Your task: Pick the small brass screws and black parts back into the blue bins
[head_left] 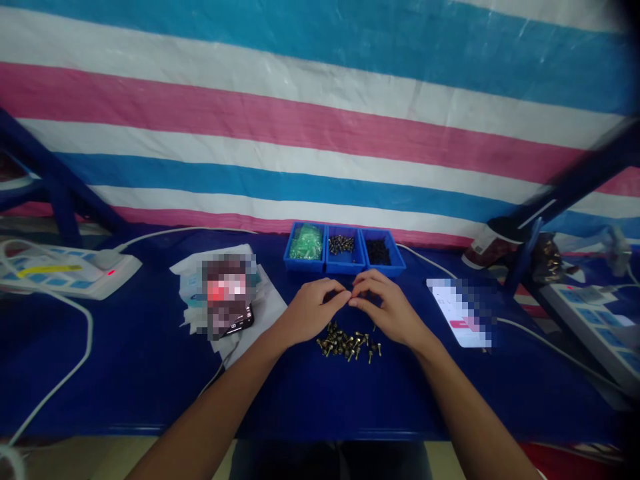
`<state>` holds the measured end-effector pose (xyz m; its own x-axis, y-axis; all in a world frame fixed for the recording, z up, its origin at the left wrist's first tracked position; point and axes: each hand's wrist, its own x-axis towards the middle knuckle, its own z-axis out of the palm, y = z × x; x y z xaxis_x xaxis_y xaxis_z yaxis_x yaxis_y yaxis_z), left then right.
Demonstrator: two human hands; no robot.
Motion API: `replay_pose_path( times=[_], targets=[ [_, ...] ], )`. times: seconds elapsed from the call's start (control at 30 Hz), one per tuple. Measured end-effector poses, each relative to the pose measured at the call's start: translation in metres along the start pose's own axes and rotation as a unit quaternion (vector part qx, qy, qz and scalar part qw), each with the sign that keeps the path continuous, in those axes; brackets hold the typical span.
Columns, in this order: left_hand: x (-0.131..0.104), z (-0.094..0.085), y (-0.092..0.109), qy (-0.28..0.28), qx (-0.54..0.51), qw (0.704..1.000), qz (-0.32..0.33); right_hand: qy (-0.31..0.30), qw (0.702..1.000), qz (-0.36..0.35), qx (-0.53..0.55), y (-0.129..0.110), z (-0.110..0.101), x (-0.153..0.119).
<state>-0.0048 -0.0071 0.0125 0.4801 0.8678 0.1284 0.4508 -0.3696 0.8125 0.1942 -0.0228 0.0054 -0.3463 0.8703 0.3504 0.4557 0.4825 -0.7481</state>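
Both hands meet fingertip to fingertip above the blue table, just in front of three blue bins. My left hand [315,308] is closed, thumb and index finger pinched together. My right hand [385,305] is closed too, its fingertips touching those of the left. Whatever lies between the fingertips is too small to make out. Below the hands lies a loose pile of small brass-coloured screw-like parts [345,343]. Of the joined bins, the left one holds clear green pieces [307,242], the middle one small metal parts [341,245], and the right one black parts [379,252].
A phone [241,321] rests on crumpled white packaging at the left; another phone [457,313] lies at the right. Power strips [117,270] with white cables occupy both sides. A dark cup [487,245] stands at the back right, before a striped sheet [300,127].
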Motion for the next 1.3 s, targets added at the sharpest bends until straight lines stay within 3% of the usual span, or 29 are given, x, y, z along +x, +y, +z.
replay_pose_path(
  times=[0.17,0.43,0.7,1.03,1.17,1.3],
  targets=[
    [0.000,-0.005,-0.004,-0.090,-0.093,0.991,-0.031,0.035,0.999,-0.030,0.007,-0.001,0.000,0.000],
    [0.002,-0.005,-0.010,-0.133,-0.225,0.962,-0.074,0.044,0.999,-0.029,0.007,-0.003,0.001,-0.002],
    [0.004,-0.005,-0.010,-0.062,-0.266,0.956,-0.106,0.043,0.997,-0.047,-0.032,-0.005,0.001,-0.002],
    [0.006,-0.003,-0.008,-0.050,-0.232,0.968,-0.086,0.009,0.998,0.001,-0.066,-0.010,0.002,-0.003],
    [0.007,-0.005,-0.013,0.049,-0.221,0.968,-0.111,-0.030,0.997,0.066,0.001,-0.011,0.005,-0.002],
    [0.009,-0.006,-0.015,0.102,-0.231,0.958,-0.134,0.086,0.981,0.137,0.106,-0.005,0.013,0.002]
  ],
)
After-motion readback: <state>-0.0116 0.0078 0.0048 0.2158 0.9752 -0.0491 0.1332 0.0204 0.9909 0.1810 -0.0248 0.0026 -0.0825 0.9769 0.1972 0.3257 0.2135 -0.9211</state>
